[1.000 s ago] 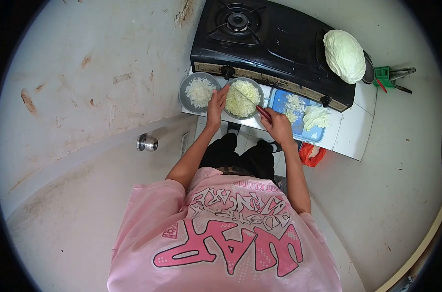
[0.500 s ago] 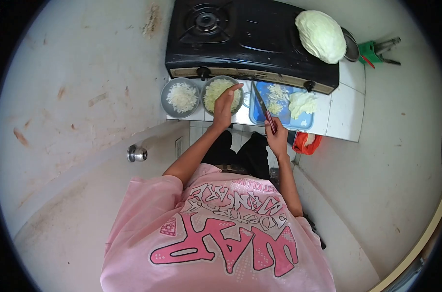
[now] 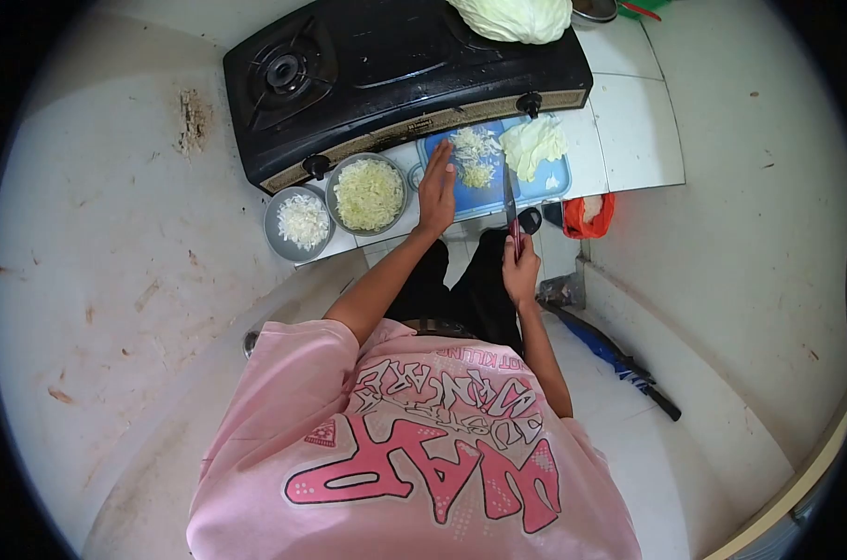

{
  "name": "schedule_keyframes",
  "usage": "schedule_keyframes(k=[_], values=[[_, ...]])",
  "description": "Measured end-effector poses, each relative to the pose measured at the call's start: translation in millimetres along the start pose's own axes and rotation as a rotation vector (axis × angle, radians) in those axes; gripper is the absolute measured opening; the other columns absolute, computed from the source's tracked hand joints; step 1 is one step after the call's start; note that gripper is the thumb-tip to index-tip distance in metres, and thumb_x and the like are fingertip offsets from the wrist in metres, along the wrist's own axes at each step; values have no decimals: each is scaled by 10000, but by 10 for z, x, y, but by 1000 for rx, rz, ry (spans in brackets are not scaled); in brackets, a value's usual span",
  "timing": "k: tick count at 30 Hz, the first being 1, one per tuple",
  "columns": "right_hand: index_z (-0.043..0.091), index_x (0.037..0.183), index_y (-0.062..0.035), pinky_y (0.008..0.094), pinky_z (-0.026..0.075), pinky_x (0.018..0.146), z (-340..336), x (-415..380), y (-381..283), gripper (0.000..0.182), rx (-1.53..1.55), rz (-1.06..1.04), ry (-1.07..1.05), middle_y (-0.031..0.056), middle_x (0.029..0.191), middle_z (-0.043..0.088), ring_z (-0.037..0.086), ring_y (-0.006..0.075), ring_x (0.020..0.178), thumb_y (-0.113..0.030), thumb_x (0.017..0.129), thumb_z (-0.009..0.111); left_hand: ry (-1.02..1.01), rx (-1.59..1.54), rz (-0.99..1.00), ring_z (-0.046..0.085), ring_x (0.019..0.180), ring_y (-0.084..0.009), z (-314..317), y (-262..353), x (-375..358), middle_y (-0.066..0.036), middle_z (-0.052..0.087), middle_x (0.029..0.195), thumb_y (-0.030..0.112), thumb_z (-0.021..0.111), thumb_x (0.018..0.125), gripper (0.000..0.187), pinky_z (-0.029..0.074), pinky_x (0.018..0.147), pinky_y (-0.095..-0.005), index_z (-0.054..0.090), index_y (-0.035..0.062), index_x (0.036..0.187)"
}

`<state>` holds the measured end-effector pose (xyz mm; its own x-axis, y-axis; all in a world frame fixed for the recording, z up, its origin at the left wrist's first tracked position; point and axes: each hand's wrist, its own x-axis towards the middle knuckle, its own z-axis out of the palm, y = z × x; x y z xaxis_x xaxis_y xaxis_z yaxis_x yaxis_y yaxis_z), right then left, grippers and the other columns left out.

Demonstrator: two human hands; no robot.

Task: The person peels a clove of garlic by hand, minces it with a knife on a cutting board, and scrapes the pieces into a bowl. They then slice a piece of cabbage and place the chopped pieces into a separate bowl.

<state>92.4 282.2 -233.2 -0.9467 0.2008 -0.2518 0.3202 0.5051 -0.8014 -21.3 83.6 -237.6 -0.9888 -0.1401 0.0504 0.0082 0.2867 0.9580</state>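
In my right hand (image 3: pixel 521 268) is a knife (image 3: pixel 510 199) with a dark red handle, its blade pointing away from me over a blue cutting board (image 3: pixel 489 199). The blade lies between a small pile of shredded cabbage (image 3: pixel 477 154) and some pale cabbage leaves (image 3: pixel 534 147). My left hand (image 3: pixel 436 194) is at the board's left side, fingers stretched out and holding nothing. Left of it stands a grey bowl full of shredded cabbage (image 3: pixel 368 193). A smaller grey bowl (image 3: pixel 272 229) beside that contains whiter chopped pieces (image 3: pixel 303 221).
A black two-burner stove (image 3: pixel 377 70) takes up the back of the white tiled counter (image 3: pixel 638 140). On its right end rests a large cabbage (image 3: pixel 517 17). An orange bag (image 3: pixel 589 219) is below the counter edge, and a blue-and-black umbrella (image 3: pixel 610 355) leans at the right wall.
My left hand has moved from over the shredded cabbage bowl to the board's left side. The knife has shifted right, beside the leaves. The whole view has turned and shifted.
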Motion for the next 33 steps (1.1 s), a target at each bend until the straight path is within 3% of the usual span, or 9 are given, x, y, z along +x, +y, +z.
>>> schedule_keyframes(k=[1, 4, 8, 11, 15, 16, 22, 28, 33], values=[[596, 1016, -2, 352, 429, 521, 1, -13, 0, 294, 2, 3, 2, 68, 605, 562, 557, 146, 542, -292, 1059, 568, -3, 30, 1, 340, 1499, -376, 26, -26, -10, -234, 419, 1574, 368, 358, 1119, 554, 257, 1230, -429, 485, -42, 1469], [597, 1036, 12, 414, 441, 553, 33, -21, -54, 250, 27, 65, 5, 159, 654, 586, 564, 259, 548, -237, 1040, 580, -15, 73, 1, 308, 1511, -389, 121, -45, -25, -241, 378, 1597, 346, 350, 1119, 552, 236, 1239, -434, 450, -50, 1491], [596, 1045, 22, 426, 461, 560, 127, 38, -101, 237, 76, 87, -27, 179, 665, 600, 616, 287, 566, -214, 1040, 574, -58, 8, -9, 287, 1517, -402, 288, 20, -51, -244, 344, 1614, 302, 325, 1120, 535, 219, 1245, -434, 411, -45, 1518], [594, 1057, 9, 365, 422, 528, 206, 90, -166, 252, 55, 17, -37, 125, 619, 551, 559, 175, 548, -240, 1063, 554, -53, -16, -16, 276, 1523, -395, 461, 76, -76, -241, 330, 1621, 282, 309, 1121, 530, 215, 1248, -429, 381, -36, 1538], [585, 1049, 22, 375, 427, 538, 348, 129, -225, 237, 114, -41, -46, 157, 644, 558, 569, 207, 547, -213, 1058, 553, -34, -57, -22, 263, 1530, -384, 557, 135, -94, -235, 323, 1626, 281, 284, 1123, 536, 213, 1251, -427, 352, -32, 1554], [573, 1038, 28, 431, 470, 573, 325, 131, -267, 199, 110, 14, -107, 229, 701, 608, 661, 362, 618, -171, 1035, 570, -40, -64, -42, 263, 1529, -385, 555, 158, -92, -234, 323, 1627, 285, 278, 1124, 539, 213, 1252, -428, 351, -33, 1554], [573, 1033, 27, 410, 462, 571, 352, 106, -386, 198, 168, 145, -183, 202, 697, 619, 653, 286, 601, -169, 1047, 551, -35, -99, -74, 274, 1524, -388, 520, 157, -95, -239, 342, 1616, 301, 264, 1125, 552, 216, 1251, -428, 364, -44, 1544], [578, 1020, 24, 370, 439, 549, 350, 106, -414, 179, 205, 74, -135, 161, 651, 578, 564, 194, 549, -153, 1043, 562, 10, -138, -49, 295, 1517, -388, 471, 275, -86, -249, 363, 1602, 320, 269, 1126, 562, 225, 1245, -423, 390, -53, 1528], [582, 1029, 18, 375, 429, 540, 315, 94, -470, 153, 213, 29, -139, 158, 636, 557, 520, 184, 530, -134, 1036, 571, 34, -187, -64, 283, 1522, -372, 371, 415, -80, -233, 357, 1609, 345, 264, 1124, 580, 211, 1248, -423, 379, -47, 1535]])
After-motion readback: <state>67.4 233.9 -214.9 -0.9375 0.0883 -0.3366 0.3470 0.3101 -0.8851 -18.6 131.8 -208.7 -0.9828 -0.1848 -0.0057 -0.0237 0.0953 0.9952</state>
